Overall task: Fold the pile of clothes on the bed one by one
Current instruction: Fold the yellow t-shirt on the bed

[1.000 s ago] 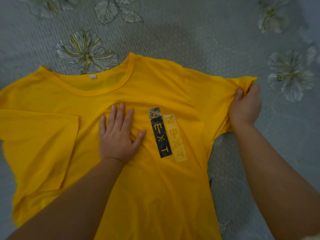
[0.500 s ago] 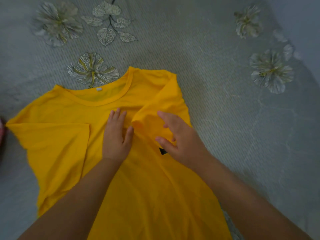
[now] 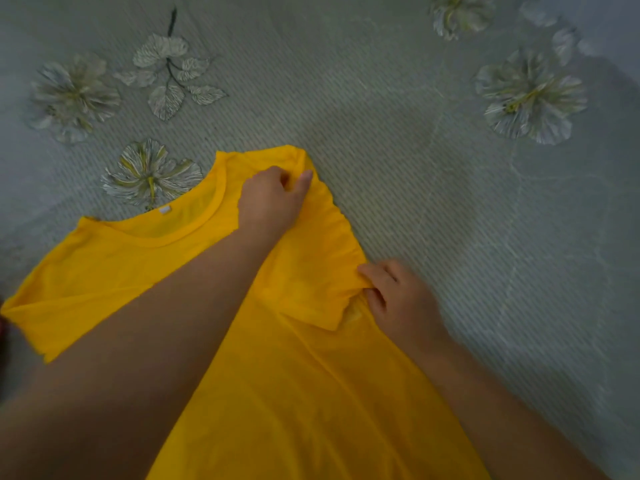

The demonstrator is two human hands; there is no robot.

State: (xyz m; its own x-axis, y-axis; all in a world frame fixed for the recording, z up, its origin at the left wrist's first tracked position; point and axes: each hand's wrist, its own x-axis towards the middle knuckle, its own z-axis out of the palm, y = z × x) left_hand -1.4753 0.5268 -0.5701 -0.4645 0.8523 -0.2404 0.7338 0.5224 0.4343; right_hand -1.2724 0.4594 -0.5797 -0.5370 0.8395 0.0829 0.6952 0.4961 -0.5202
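A yellow T-shirt (image 3: 304,375) lies front up on the bed, neck opening toward the far left. Its right sleeve is folded inward over the chest and hides the printed label. My left hand (image 3: 273,199) reaches across to the right shoulder and pinches the fabric at the fold's top corner. My right hand (image 3: 398,299) pinches the folded sleeve's edge at the shirt's right side. The left sleeve (image 3: 20,313) still lies folded in at the left.
The bed is covered with a grey ribbed bedspread (image 3: 433,168) printed with pale flowers (image 3: 530,98) and leaves (image 3: 169,81). A dark reddish object (image 3: 2,327) peeks in at the left edge. No other clothes are in view.
My right hand carried the right sleeve inward over the chest, covering the label. My left hand left the chest and moved up to the right shoulder. The view shifted so the shirt sits lower.
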